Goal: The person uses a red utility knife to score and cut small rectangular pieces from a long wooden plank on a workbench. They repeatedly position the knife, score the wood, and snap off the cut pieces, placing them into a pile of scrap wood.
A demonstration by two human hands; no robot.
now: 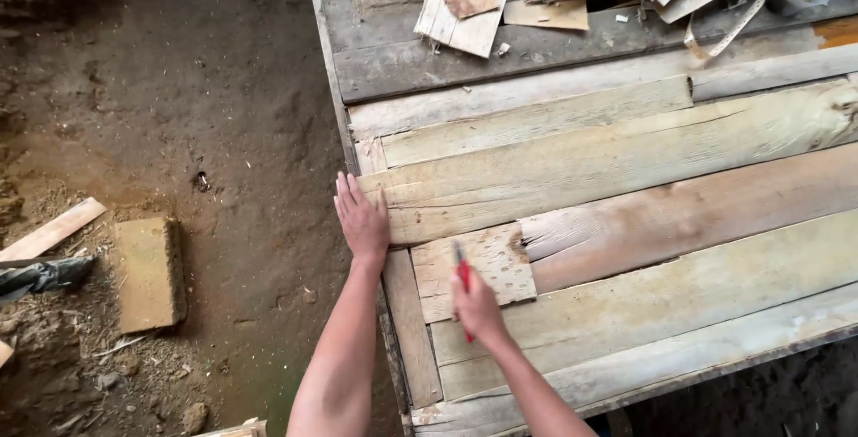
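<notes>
Red pencil over the short board, under our right hand.

From the head view, our right hand (pixel 476 305) grips a slim red pencil (pixel 462 274), tip on the short pale speckled wooden board (pixel 474 267), whose long axis runs left to right across the plank surface (pixel 626 169). Our left hand (pixel 362 218) lies open and flat at the surface's left edge, just beside that board; the right is nearer.
</notes>
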